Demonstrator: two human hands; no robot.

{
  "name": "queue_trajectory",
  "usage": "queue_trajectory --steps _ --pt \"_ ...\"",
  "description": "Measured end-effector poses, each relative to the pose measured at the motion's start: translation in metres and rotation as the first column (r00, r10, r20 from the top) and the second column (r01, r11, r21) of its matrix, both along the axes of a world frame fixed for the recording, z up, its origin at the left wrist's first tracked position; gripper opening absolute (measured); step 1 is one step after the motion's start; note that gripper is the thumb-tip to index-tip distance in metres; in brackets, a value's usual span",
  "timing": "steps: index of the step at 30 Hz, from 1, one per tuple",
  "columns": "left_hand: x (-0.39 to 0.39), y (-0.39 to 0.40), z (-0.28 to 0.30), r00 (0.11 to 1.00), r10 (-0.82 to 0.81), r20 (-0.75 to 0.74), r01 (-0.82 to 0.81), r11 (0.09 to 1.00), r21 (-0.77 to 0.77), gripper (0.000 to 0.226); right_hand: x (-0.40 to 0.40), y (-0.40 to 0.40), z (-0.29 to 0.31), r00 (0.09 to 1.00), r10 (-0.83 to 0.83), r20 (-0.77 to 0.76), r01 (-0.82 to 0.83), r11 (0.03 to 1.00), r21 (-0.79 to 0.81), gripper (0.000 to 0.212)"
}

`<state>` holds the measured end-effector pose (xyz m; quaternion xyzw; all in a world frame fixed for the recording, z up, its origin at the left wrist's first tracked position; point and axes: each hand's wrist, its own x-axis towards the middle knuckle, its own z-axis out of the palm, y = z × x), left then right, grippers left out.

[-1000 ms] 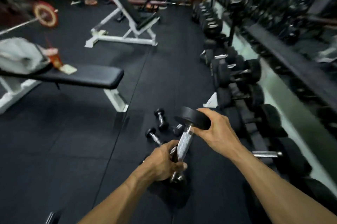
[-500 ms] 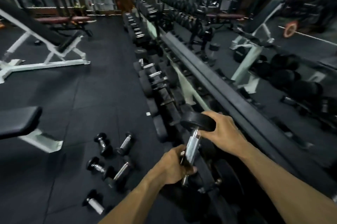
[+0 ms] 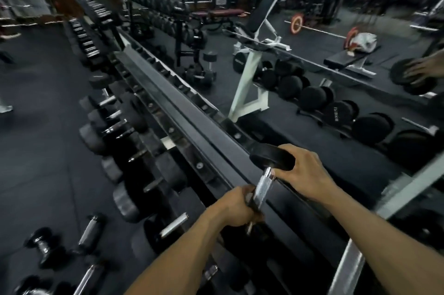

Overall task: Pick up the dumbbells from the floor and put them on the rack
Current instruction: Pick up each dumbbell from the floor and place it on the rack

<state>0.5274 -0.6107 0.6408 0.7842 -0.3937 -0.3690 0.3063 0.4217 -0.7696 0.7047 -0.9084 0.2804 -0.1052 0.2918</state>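
Above the top rail of the rack, near its close end, one dumbbell is held tilted, far head up. Left hand is clenched round the lower part of the knurled chrome handle; right hand cups the upper black head from the side, fingers wrapped on its rim. The lower head is hidden behind the left hand.

Writing: white lettering shows on one black dumbbell head in the mirror, too blurred to read. No other label is legible.

Change from half a second ago: the view has swung rightward, the rack now runs diagonally through the middle of the frame, and the grip of both hands is unchanged. The flat bench seen at left has left the frame.

Surroundings: the lower tier holds a row of racked dumbbells just left of the rail. Loose dumbbells lie on the black floor at lower left, well apart from the held one. The top rail's surface beside the hands is bare; the floor left of the rack is open.
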Motion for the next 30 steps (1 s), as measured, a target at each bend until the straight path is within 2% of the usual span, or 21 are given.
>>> queue_trajectory --steps 3,12,16,22,30 --pt "0.007 -0.03 -0.01 0.999 -0.036 0.028 0.034 0.997 0.066 0.055 0.002 -0.024 -0.015 0.998 -0.054 -0.04 0.054 0.999 0.004 0.047" --pt "0.027 -0.032 -0.024 0.997 -0.063 -0.051 0.066 0.996 0.058 0.056 0.024 -0.03 -0.028 0.984 -0.058 -0.166 0.039 0.993 -0.116 0.036" --pt "0.026 -0.032 -0.023 0.995 -0.066 -0.07 0.07 0.996 0.053 0.058 0.021 -0.028 -0.023 0.982 -0.063 -0.176 0.048 0.995 -0.089 0.039" --pt "0.023 -0.052 -0.023 0.985 -0.166 0.052 0.156 0.976 0.151 0.059 -0.002 -0.033 -0.025 0.961 -0.156 -0.23 0.155 0.988 -0.023 0.045" --pt "0.027 -0.048 -0.028 0.987 -0.126 0.098 0.108 0.98 0.17 0.063 0.013 -0.032 -0.021 0.956 -0.124 -0.267 0.116 0.992 -0.046 0.037"
